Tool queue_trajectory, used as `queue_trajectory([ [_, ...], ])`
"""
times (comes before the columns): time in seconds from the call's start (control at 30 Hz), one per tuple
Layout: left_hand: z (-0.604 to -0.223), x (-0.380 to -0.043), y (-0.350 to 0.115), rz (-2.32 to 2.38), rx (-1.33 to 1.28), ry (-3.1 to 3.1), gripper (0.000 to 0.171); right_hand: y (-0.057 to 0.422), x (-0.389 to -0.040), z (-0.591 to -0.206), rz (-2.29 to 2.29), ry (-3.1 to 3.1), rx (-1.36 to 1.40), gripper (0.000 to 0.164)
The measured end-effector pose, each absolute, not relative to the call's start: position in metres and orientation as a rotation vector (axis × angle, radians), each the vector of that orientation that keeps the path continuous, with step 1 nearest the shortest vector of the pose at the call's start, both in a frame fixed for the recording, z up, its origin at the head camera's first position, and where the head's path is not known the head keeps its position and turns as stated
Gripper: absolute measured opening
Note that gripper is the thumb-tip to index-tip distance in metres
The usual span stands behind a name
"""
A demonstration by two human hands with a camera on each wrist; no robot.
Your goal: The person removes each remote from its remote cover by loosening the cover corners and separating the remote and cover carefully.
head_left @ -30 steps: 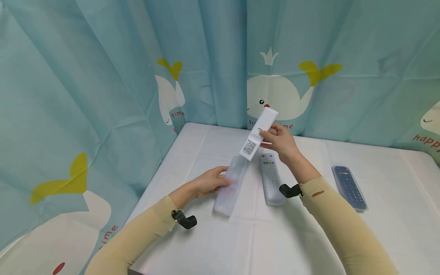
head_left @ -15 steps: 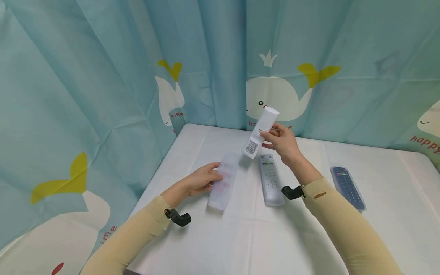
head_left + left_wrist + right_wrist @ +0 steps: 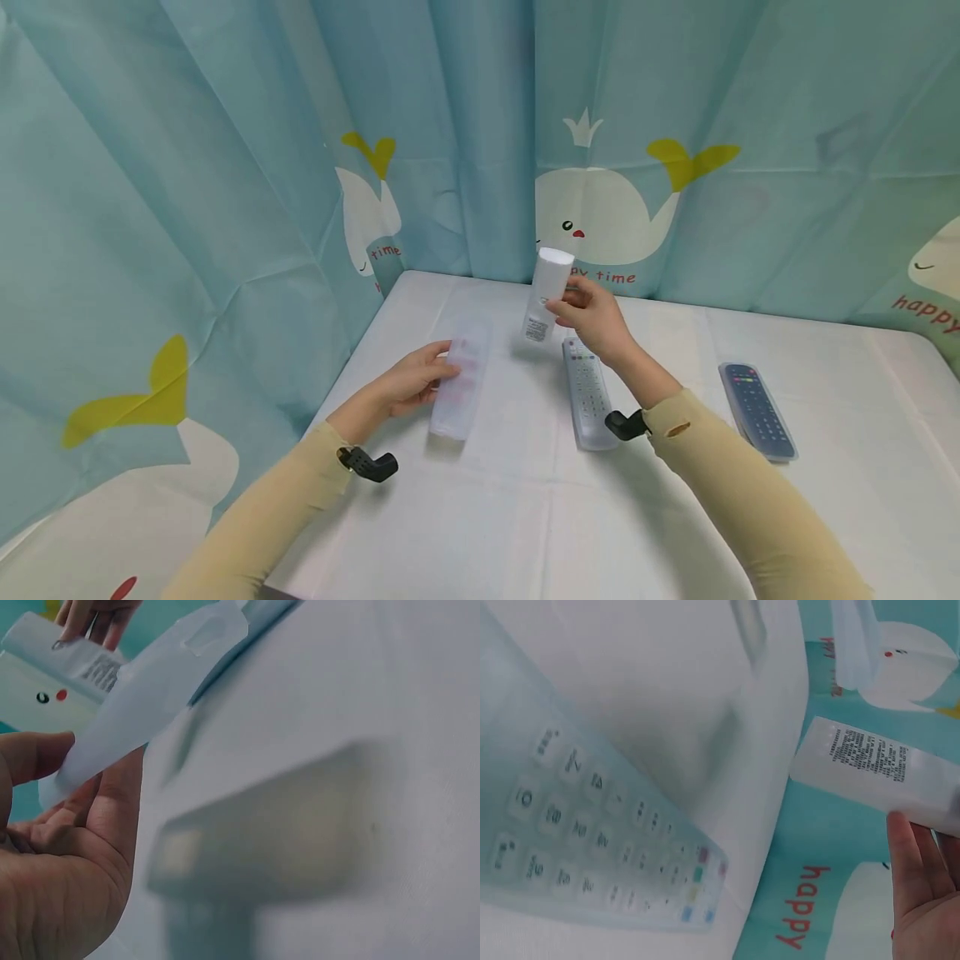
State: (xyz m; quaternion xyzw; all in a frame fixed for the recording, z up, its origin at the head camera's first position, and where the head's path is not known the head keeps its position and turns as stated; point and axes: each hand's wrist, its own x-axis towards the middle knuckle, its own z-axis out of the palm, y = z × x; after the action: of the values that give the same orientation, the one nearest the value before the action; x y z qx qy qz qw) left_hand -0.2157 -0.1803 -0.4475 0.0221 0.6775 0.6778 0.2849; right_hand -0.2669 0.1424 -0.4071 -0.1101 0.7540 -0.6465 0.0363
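My left hand [image 3: 411, 379] pinches a limp, translucent remote-control cover [image 3: 467, 383] above the left part of the table. Thumb and fingers hold its side edge in the left wrist view, where the cover [image 3: 161, 682] looks flat. To the right, my right hand [image 3: 596, 323] grips a white remote control [image 3: 551, 279] by its side, raised near the far edge. A block of fine print shows on the white remote [image 3: 870, 761] in the right wrist view; its keys are out of sight. Cover and white remote are apart.
Below the right hand lies a pale remote [image 3: 588, 396] in a clear cover, keys up. Farther right is a dark blue remote [image 3: 759, 412], also covered. Both lie on the white-topped table [image 3: 480, 525], with a blue whale-print curtain [image 3: 450, 100] behind and at the left.
The cover has moved left and slightly up with the left hand, leaving the white remote's end. The white remote has swung more upright and shifted left in the right hand.
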Motion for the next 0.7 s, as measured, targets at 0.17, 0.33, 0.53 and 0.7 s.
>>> queue_trajectory([
  [0.17, -0.449, -0.219, -0.189, 1.818, 0.037, 1.85, 0.066, 0.13, -0.265, -0.409, -1.868, 2.391, -0.353, 0.043],
  [0.33, -0.45, -0.221, -0.197, 1.842, -0.017, 1.867, 0.066, 0.115, -0.266, -0.414, -1.726, 2.517, -0.429, 0.032],
  [0.53, -0.454, -0.226, -0.208, 1.841, -0.087, 1.89, 0.067, 0.095, -0.265, -0.426, -1.53, 2.684, -0.581, 0.022],
  [0.7, -0.46, -0.231, -0.221, 1.839, -0.172, 1.925, 0.066, 0.078, -0.267, -0.438, -1.314, 2.839, -0.747, 0.019],
])
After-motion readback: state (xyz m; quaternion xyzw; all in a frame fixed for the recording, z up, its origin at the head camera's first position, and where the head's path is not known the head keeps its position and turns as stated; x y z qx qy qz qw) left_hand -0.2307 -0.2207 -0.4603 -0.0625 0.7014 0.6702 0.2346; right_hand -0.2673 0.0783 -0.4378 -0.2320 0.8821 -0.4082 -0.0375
